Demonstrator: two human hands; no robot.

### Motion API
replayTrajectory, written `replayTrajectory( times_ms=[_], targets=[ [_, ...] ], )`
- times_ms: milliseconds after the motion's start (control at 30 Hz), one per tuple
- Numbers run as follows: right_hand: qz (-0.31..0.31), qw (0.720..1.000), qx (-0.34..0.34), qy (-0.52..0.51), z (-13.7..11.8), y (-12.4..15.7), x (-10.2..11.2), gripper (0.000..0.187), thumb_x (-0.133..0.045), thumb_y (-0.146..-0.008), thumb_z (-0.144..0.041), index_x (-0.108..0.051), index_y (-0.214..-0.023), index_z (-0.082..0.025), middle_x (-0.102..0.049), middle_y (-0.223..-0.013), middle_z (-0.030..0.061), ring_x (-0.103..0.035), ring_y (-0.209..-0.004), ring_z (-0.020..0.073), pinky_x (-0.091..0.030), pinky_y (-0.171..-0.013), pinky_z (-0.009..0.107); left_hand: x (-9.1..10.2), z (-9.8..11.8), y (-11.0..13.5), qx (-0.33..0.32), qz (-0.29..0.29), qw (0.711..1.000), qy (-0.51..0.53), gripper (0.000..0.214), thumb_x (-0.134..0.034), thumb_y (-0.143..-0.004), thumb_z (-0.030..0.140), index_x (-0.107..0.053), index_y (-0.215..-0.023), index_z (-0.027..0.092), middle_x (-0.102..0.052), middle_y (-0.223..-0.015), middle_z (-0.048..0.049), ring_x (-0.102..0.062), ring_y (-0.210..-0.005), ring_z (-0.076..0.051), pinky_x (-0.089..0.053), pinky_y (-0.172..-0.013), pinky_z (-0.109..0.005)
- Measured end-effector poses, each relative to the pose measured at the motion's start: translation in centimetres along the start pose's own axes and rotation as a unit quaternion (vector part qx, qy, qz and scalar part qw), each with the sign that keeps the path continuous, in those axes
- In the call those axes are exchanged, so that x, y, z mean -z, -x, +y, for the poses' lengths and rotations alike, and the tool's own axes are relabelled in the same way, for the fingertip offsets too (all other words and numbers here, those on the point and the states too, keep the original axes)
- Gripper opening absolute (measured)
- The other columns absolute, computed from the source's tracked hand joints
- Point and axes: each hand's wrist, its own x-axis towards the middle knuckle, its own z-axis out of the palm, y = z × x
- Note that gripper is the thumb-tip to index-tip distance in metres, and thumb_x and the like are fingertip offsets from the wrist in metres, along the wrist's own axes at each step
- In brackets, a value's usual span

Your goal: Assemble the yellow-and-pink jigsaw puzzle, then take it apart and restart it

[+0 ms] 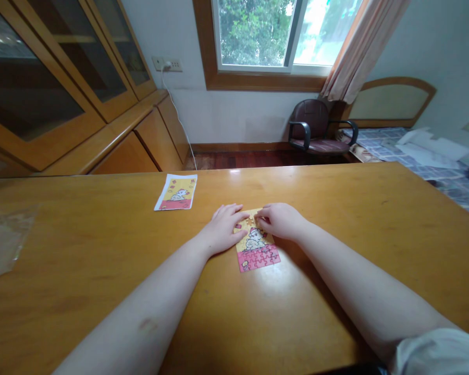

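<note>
Shiny wooden surface (226,317), puzzle (255,241) sitting just off view centre toward 5 o'clock. Left hand (224,229) is spread over its 10 o'clock edge; right hand (280,220) is curled at 2, can't tell if it's pinching anything. Uneven pressing could pop joins.

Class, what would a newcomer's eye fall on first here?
Probably the yellow and pink rectangular jigsaw puzzle on the brown wooden table, its far part between the bare left hand and right hand. Then the yellow and pink paper picture farther left, and the bright glass window in the far wall.
</note>
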Motion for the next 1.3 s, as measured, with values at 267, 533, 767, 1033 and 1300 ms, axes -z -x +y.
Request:
replayTrajectory(
  times_ms=[267,533,767,1033,1300],
  targets=[
    [-0.018,0.966,-0.257,0.003,3.8,-0.3,1.0,0.031,-0.054,-0.085,-0.029,-0.068,-0.109,-0.016,-0.069,-0.107,0.0138,-0.065,-0.093,0.0254,-0.045,-0.073,0.031,0.2,0.2,0.0,0.005,-0.008,1.000,0.002,0.047,-0.056,-0.086,0.040,-0.057,-0.130,0.022,-0.043,-0.147,-0.0118,-0.035,-0.138,-0.030,-0.021,-0.117,-0.054],
    [-0.118,0.963,-0.243,0.028,4.0,-0.3,1.5,0.021,-0.064,-0.075,-0.031,-0.074,-0.086,-0.017,-0.072,-0.088,0.0128,-0.067,-0.078,0.0256,-0.044,-0.062,0.030,0.0,-0.2,0.0,0.000,0.004,1.000,0.016,0.048,-0.056,-0.086,0.039,-0.057,-0.130,0.021,-0.042,-0.148,-0.0122,-0.035,-0.138,-0.031,-0.024,-0.116,-0.054],
    [-0.049,0.968,-0.247,-0.012,3.6,-0.6,0.7,0.030,-0.065,-0.075,-0.044,-0.074,-0.089,-0.019,-0.072,-0.091,0.0107,-0.066,-0.082,0.0252,-0.043,-0.063,0.029,0.4,0.1,0.0,0.011,0.003,1.000,0.024,0.049,-0.056,-0.086,0.040,-0.056,-0.131,0.020,-0.042,-0.148,-0.0129,-0.035,-0.138,-0.031,-0.025,-0.116,-0.053],
    [-0.079,0.975,-0.208,-0.022,3.3,-0.6,0.7,0.021,-0.065,-0.075,-0.030,-0.074,-0.090,-0.019,-0.073,-0.090,0.0097,-0.066,-0.078,0.0230,-0.043,-0.063,0.028,0.2,0.0,-0.1,0.011,0.012,1.000,0.026,0.047,-0.056,-0.086,0.038,-0.057,-0.129,0.020,-0.042,-0.147,-0.0130,-0.037,-0.136,-0.031,-0.028,-0.114,-0.054],
    [-0.096,0.979,-0.172,-0.043,2.4,-0.1,1.4,0.016,-0.065,-0.075,-0.026,-0.073,-0.086,-0.018,-0.073,-0.084,0.0080,-0.065,-0.072,0.0212,-0.039,-0.057,0.026,0.2,-0.1,0.0,0.013,0.013,1.000,0.026,0.047,-0.056,-0.086,0.039,-0.057,-0.129,0.020,-0.042,-0.147,-0.0131,-0.036,-0.137,-0.031,-0.028,-0.114,-0.054]
  ],
)
